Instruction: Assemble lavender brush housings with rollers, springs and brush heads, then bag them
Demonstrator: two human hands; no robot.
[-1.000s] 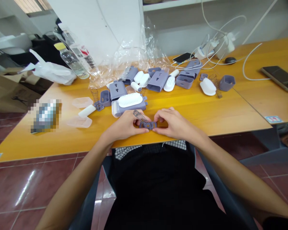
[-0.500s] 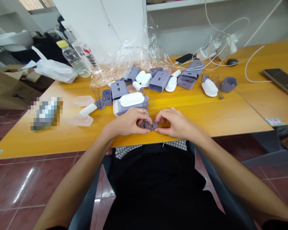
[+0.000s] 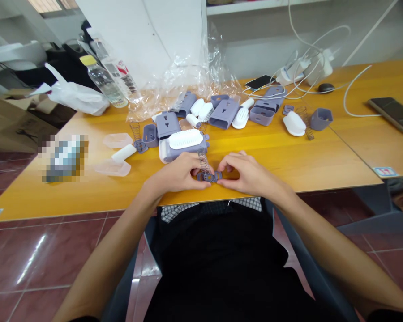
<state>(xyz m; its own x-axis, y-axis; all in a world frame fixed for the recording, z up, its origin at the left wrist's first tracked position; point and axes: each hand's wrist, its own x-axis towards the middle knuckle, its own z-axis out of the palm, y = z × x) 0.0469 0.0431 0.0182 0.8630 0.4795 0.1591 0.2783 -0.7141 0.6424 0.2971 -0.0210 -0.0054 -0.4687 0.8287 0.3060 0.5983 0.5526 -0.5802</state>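
Observation:
Near the table's front edge, a small purple-grey plastic piece (image 3: 211, 177) is pinched between both hands. My left hand (image 3: 182, 173) grips its left end, thumb in front. My right hand (image 3: 242, 173) has its thumb and forefinger on the right end. A thin metal spring (image 3: 203, 162) stands up from the piece by my left fingertips. Just beyond my left hand lies a purple-grey case with a clear end (image 3: 171, 154), and a white bristled brush head (image 3: 186, 139) rests on it.
Behind are several purple-grey housings (image 3: 224, 113) and white brush parts (image 3: 241, 117). To the left lie clear covers (image 3: 113, 168) and a white roller (image 3: 124, 153). A brush head (image 3: 294, 124), a cup-shaped part (image 3: 321, 119) and a phone (image 3: 394, 114) are at right; bottles (image 3: 104, 80) stand back left.
Both hands stay in place on the small plastic piece. The spring leans slightly more to the left. The whole view has shifted very slightly.

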